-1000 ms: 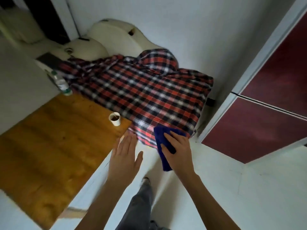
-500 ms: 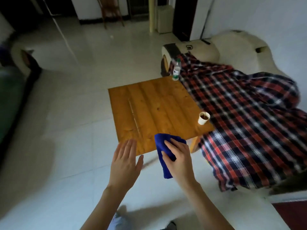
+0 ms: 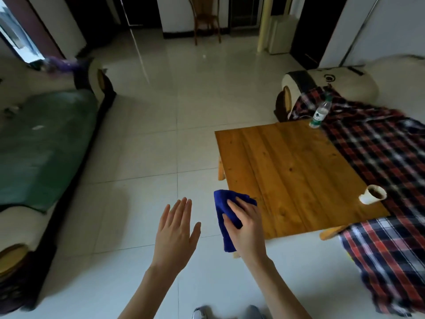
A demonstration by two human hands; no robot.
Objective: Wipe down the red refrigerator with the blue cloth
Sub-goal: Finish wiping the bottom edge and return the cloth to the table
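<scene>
Blue cloth [image 3: 224, 217] sits bunched in our right hand [image 3: 247, 229], fingers clenched around it so its lower end hangs partly hidden behind the palm. Our left hand [image 3: 176, 233] is released, fingers spread, above the tiled floor [image 3: 147, 157]. Beside us, the wooden desk [image 3: 289, 171] carries a paper cup [image 3: 372, 194]; we see no refrigerator from here.

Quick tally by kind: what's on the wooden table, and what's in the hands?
Paper cup on the wooden table: 1
Plastic bottle at the table's far edge: 1
Blue cloth, gripped in the right hand: 1
Left hand, open: 0
Total: 3
</scene>
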